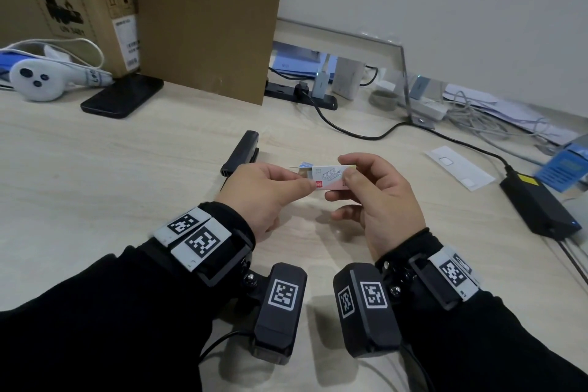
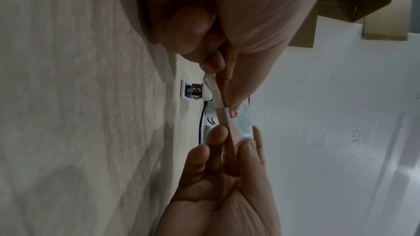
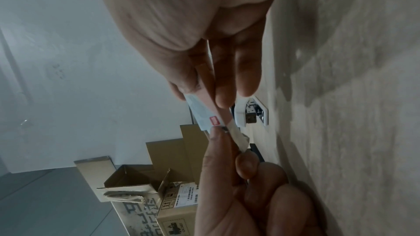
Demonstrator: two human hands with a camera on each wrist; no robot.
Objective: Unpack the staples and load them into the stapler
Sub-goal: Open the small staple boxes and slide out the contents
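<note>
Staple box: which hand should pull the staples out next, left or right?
Left, probably. The left hand already pinches at the open end of the staple box, by the raised flap, while the right hand grips the closed end and steadies it. The stapler lies on the desk just beyond the left hand.

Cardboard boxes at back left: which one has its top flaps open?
The upper box: in the right wrist view its flaps stand up, torn. The printed box beneath it is closed.

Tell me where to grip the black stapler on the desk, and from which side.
Grip the stapler across its long narrow sides, near the middle, coming from above. It lies flat on the desk, unheld, just beyond the left hand, so its top and both flanks look free.
</note>
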